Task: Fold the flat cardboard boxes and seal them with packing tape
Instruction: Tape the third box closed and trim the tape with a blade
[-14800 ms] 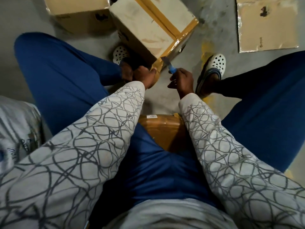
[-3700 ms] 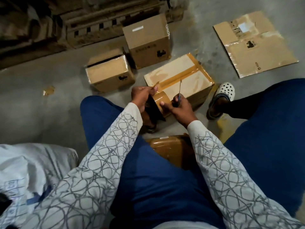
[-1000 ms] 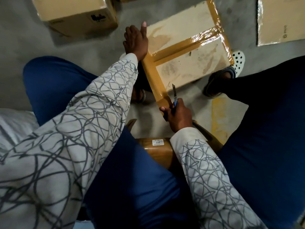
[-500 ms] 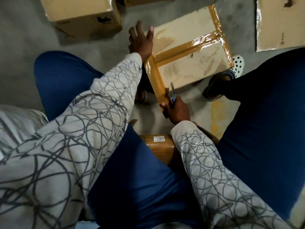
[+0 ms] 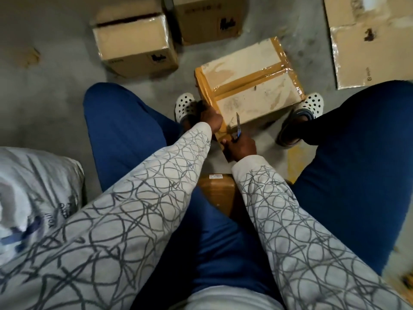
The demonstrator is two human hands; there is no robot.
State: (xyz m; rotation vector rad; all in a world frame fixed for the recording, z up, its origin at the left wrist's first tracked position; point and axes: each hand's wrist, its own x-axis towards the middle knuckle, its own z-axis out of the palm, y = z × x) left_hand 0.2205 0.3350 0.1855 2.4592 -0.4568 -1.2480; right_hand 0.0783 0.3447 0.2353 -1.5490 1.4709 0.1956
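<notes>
While the taped box (image 5: 243,61) sits on the concrete floor (image 5: 44,90) between the person's white clogs (image 5: 314,104), the left hand (image 5: 210,118) rests on the brown tape (image 5: 250,82) at its near-left corner, the fingers hidden over the edge, so I cannot tell whether they lie flat or curl. The right hand (image 5: 240,147), just beside that corner, is curled round a blue-handled cutter (image 5: 238,127) with its blade pointing up. Two folded boxes (image 5: 134,45) stand beyond, and a flat cardboard sheet (image 5: 368,41) lies far right.
</notes>
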